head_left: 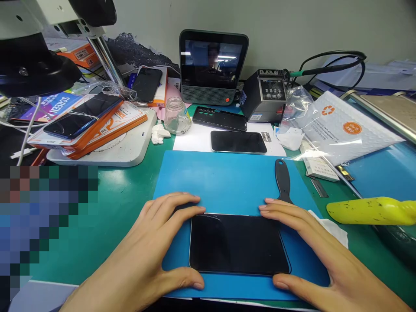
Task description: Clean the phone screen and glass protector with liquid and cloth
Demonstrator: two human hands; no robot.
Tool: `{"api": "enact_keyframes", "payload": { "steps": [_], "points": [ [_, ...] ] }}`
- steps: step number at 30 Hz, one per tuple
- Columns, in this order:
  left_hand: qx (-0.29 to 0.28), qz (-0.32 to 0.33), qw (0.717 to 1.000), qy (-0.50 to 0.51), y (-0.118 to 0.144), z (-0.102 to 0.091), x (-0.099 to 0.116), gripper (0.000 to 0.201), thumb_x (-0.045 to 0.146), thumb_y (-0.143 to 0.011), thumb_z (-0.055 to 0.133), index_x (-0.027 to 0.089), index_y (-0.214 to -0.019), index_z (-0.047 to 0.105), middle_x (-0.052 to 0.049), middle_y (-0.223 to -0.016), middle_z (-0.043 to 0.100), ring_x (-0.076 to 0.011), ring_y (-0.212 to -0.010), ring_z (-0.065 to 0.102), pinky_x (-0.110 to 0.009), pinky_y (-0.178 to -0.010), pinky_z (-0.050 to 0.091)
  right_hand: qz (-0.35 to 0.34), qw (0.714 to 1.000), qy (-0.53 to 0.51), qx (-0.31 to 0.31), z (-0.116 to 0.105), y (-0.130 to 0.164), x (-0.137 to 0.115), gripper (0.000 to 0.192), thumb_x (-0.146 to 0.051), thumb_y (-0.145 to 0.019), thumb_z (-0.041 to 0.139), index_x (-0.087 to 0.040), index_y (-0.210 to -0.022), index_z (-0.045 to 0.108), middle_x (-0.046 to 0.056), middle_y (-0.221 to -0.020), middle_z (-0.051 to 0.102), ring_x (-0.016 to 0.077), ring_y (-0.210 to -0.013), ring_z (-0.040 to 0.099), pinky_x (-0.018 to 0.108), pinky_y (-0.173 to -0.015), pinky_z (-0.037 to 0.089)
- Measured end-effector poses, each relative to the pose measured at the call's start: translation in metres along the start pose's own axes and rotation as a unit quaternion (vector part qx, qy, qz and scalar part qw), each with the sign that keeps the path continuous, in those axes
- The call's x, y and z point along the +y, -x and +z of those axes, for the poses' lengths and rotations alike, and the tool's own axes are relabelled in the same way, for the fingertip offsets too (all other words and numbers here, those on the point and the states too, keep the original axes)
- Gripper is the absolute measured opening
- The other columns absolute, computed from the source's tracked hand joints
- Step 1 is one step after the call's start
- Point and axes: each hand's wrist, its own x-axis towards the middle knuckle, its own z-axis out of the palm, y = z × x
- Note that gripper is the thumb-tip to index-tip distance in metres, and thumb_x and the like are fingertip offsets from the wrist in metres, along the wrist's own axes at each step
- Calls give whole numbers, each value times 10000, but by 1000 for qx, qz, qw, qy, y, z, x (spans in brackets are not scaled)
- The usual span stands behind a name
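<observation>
A smartphone (238, 245) with a dark screen lies flat, long side across, on the blue mat (208, 182). My left hand (159, 242) spans its left end, fingertips at the far edge and thumb at the near edge. At the right end, my right hand (312, 242) does the same, its thumb touching the near corner. Just beyond my right fingers a black-handled tool (282, 180) lies on the mat, its lower end hidden behind them. A white tissue (333, 229) shows past the back of that hand.
Another phone (238, 142) and a black phone case (219, 118) lie behind the mat. A glass jar (176, 116), smart display (212, 65) and soldering station (264, 95) stand at the back. Boxes with a phone (82, 115) are left; a yellow bottle (367, 211) is right.
</observation>
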Motion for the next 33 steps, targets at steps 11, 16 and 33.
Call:
{"api": "enact_keyframes", "payload": {
  "steps": [11, 16, 33],
  "points": [
    [1, -21, 1000, 12, 1, -1, 4, 733, 657, -871, 806, 455, -1521, 533, -35, -1655, 484, -385, -1513, 455, -602, -1211, 469, 9, 1000, -20, 6, 0, 1, 2, 809, -573, -866, 821, -441, -1591, 486, 13, -1689, 498, 406, -1506, 528, 540, -1227, 502],
    [-8, -19, 1000, 8, 0, -3, 6, 689, 613, -919, 779, 460, -1526, 491, -25, -1675, 448, -363, -1542, 414, -612, -1229, 439, 2, 1000, -14, 2, 0, -4, 1, 807, -582, -876, 813, -435, -1594, 475, 33, -1689, 495, 409, -1497, 537, 552, -1221, 503],
    [17, -7, 1000, 20, 2, -2, 5, 646, 538, -899, 820, 413, -1482, 571, -49, -1642, 497, -380, -1524, 450, -611, -1226, 446, 20, 999, -46, -1, -4, -6, -5, 770, -637, -849, 823, -429, -1539, 552, 51, -1680, 498, 402, -1524, 505, 565, -1222, 487]
  ]
}}
